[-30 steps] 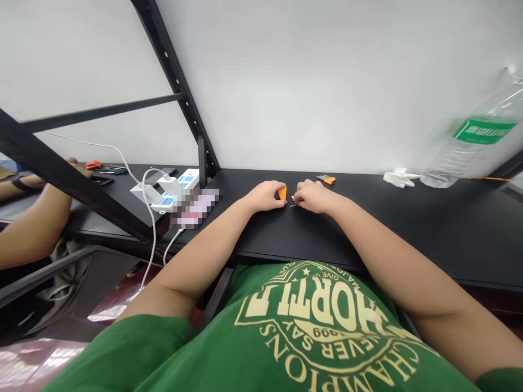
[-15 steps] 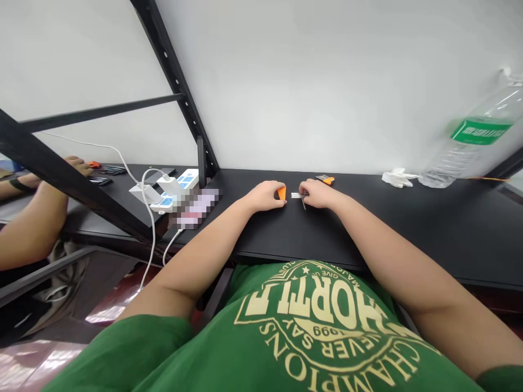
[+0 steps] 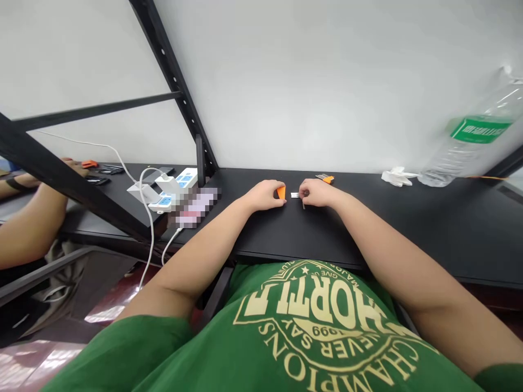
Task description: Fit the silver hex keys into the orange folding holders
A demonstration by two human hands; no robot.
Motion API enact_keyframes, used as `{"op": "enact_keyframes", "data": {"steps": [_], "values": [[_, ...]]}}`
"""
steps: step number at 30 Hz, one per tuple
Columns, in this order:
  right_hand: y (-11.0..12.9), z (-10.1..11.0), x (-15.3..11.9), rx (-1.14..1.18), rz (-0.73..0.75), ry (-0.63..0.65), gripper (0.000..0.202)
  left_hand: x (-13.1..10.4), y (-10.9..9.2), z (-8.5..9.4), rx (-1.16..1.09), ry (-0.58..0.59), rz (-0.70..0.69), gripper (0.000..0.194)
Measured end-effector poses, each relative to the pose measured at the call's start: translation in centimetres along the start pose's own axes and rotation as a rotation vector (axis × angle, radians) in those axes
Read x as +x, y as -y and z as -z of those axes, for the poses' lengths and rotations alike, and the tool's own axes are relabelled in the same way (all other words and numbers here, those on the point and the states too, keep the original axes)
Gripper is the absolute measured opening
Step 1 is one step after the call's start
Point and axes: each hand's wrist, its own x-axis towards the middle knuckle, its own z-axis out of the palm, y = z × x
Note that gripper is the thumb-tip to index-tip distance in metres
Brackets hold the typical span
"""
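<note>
My left hand (image 3: 265, 196) is closed around a small orange holder (image 3: 281, 193), its fingers gripping it from the left above the black tabletop. Just right of it, my right hand (image 3: 317, 193) is closed on a bunch of thin silver hex keys (image 3: 295, 195). Their long ends point toward the orange holder, a small gap apart from it, and one short end hangs down below the fingers. My fingers hide the rest of the keys. Behind the right hand lies an orange and black hex key set (image 3: 327, 178) with several metal rods showing.
Left of my arms are a white power strip (image 3: 188, 177), plugged chargers, a cable and a blurred phone (image 3: 200, 206). A crumpled tissue (image 3: 398, 176) and a large clear bottle (image 3: 461, 144) stand right. A black metal frame (image 3: 186, 100) separates a co-worker's arm (image 3: 38, 223).
My right hand has shifted very slightly with the hex keys. The left hand stays in place around the orange holder. The co-worker's hand has moved slightly left.
</note>
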Motion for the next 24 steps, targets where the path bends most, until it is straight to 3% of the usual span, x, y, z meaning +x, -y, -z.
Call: {"op": "enact_keyframes", "data": {"steps": [4, 10, 20, 24], "values": [[-0.1, 0.1, 0.0, -0.007, -0.009, 0.016, 0.007, 0.0, 0.1, 0.0, -0.005, -0.003, -0.014, 0.051], [-0.7, 0.5, -0.1, 0.032, 0.049, 0.063, 0.034, 0.0, 0.0, 0.0, -0.015, -0.012, -0.023, 0.046], [-0.5, 0.6, -0.2, 0.068, 0.091, 0.070, 0.010, 0.1, -0.1, 0.1, -0.031, 0.011, 0.009, 0.049], [-0.1, 0.8, -0.2, 0.072, 0.037, 0.072, 0.010, 0.1, 0.0, 0.0, -0.030, -0.004, 0.003, 0.051]]}}
